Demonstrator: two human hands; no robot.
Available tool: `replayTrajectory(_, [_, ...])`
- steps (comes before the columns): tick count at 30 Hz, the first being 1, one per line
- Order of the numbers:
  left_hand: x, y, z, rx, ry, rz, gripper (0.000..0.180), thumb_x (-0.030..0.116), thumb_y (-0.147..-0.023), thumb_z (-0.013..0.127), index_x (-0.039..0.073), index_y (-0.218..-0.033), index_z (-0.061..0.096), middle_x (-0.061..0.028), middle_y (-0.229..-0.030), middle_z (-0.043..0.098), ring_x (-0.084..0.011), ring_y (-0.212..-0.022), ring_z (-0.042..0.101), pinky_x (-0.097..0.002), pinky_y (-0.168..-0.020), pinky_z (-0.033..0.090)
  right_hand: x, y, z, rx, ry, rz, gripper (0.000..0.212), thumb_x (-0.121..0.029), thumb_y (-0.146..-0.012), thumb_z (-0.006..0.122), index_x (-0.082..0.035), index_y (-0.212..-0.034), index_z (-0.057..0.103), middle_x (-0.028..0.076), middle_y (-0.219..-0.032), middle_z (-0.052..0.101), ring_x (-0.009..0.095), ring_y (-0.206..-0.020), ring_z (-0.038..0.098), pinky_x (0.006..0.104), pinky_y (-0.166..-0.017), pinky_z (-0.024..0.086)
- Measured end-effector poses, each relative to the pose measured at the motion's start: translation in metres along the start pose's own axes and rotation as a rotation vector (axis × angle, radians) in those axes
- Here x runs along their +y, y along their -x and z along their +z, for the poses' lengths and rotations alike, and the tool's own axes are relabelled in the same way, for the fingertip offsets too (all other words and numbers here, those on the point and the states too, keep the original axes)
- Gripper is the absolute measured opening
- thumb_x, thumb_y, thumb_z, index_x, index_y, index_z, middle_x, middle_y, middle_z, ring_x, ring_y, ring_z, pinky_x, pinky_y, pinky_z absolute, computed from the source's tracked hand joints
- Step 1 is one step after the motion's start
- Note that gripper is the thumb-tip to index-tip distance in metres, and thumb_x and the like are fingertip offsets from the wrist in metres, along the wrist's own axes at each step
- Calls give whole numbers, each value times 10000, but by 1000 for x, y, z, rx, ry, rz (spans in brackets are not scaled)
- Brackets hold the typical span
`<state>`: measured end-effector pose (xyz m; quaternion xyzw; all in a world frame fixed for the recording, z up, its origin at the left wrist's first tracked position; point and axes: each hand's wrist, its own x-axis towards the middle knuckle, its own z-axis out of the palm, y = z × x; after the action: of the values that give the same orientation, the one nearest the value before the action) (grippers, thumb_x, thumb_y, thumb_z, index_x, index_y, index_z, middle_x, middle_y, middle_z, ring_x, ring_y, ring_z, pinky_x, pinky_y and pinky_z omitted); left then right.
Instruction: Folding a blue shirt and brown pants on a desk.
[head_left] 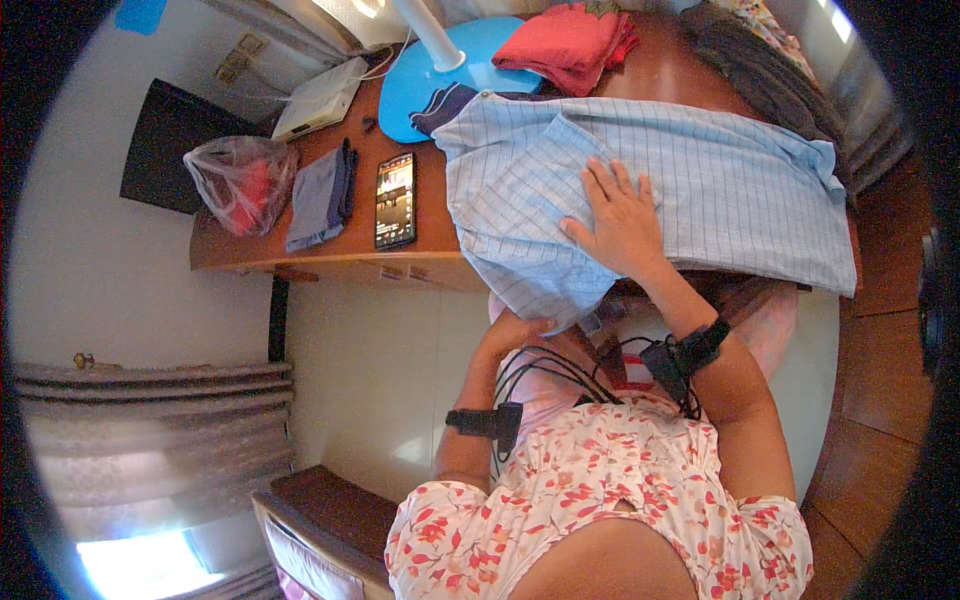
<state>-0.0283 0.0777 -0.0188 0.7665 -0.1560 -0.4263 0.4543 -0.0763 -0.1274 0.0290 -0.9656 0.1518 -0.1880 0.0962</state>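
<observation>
A light blue striped shirt (730,190) lies spread across the desk, its near left part hanging over the front edge. My right hand (625,225) rests flat on the cloth, fingers spread, with nothing gripped. Lower and to the left, my left hand (513,330) pinches the hanging corner of the shirt, its fingertips partly covered by the fabric. At the shirt's upper left end a dark navy piece of cloth (440,108) pokes out from under it.
On the brown desk (430,262) are a lit phone (396,200), folded grey-blue cloth (320,198), a clear bag with something red (245,185), and a white box (320,98). Behind the shirt stand a blue lamp base (400,90), folded red cloth (562,45) and dark clothing (765,70).
</observation>
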Motion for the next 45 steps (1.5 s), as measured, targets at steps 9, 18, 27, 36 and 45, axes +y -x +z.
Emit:
replayTrajectory(9, [-20,0,-3,-87,-92,116,641,108,-596,706,25,-1182,459,-102,-1166,508,-245,-1071,467,-338,-914,368,-2,-2,0,-11,-17,5,691,-494,-772,481,-11,-1253,371,110,-1353,306,310,-1257,245,525,-1010,148])
replayTrajectory(18, [-18,8,-6,-91,-129,58,485,139,-642,694,23,-1088,544,-107,-1074,569,-248,-986,525,-339,-867,404,-1,-2,-2,-6,-5,2,674,-487,-776,481,-19,-1250,379,110,-1351,308,301,-1260,243,526,-1007,153])
replayTrajectory(27, [-11,19,-13,-200,115,106,505,130,-664,708,5,-1114,517,-90,-1055,574,-219,-966,530,-343,-861,410,2,1,4,24,-32,-7,680,-487,-755,506,-20,-1235,395,121,-1338,323,308,-1252,257,527,-999,176])
replayTrajectory(36, [6,33,-24,-294,531,361,578,93,-658,710,-25,-1164,457,-99,-1094,546,-210,-1022,502,-324,-889,385,11,2,7,120,-195,-64,618,-447,-705,577,-26,-1145,474,155,-1271,400,341,-1208,318,529,-991,189])
replayTrajectory(45, [35,28,-26,-728,1041,599,630,172,-718,670,-35,-1226,359,-171,-1121,513,-281,-1028,514,-356,-712,507,16,3,10,163,-330,-67,526,-376,-724,579,-22,-1109,515,143,-1254,426,327,-1200,339,499,-1003,183])
